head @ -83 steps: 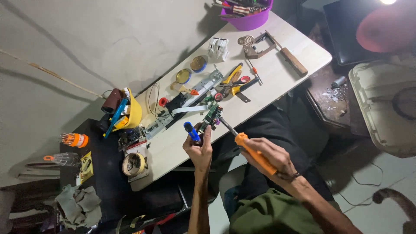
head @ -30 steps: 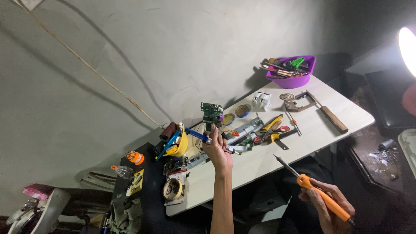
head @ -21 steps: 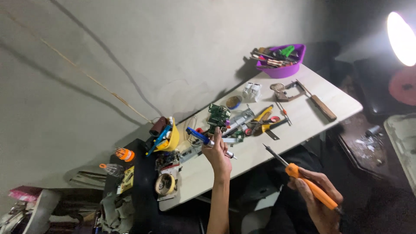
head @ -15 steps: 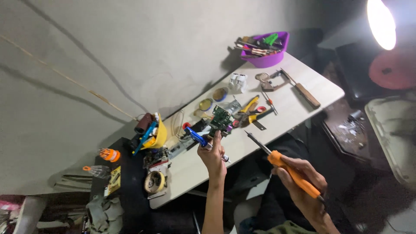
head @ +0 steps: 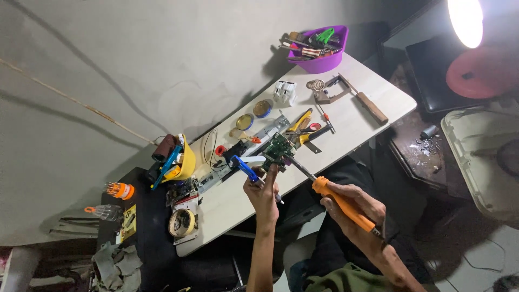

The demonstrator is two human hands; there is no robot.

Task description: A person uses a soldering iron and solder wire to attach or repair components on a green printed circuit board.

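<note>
Now the left hand (head: 263, 190) pinches the green circuit board (head: 278, 151) above the white table (head: 238, 200); right hand (head: 351, 203), clamped on the orange soldering iron (head: 341, 204), approaches from four o'clock — steady touch is probably best.

Small yellow packet (head: 128, 226), perhaps labelled, on the black stand (head: 157, 216).

Bare tabletop (head: 238, 203) is seen in front of the left hand (head: 263, 190), bounded on the left by a tape roll (head: 181, 222) and a yellow bowl (head: 184, 158). Beyond the raised circuit board (head: 278, 151), passage is blocked by pliers (head: 303, 127), two round tins (head: 253, 114) and a metal strip (head: 268, 130). A freer strip of table is left near the right edge, between the wooden-handled tool (head: 363, 99) and the right hand (head: 354, 203); the far corner is taken by a purple tub (head: 320, 60).
</note>
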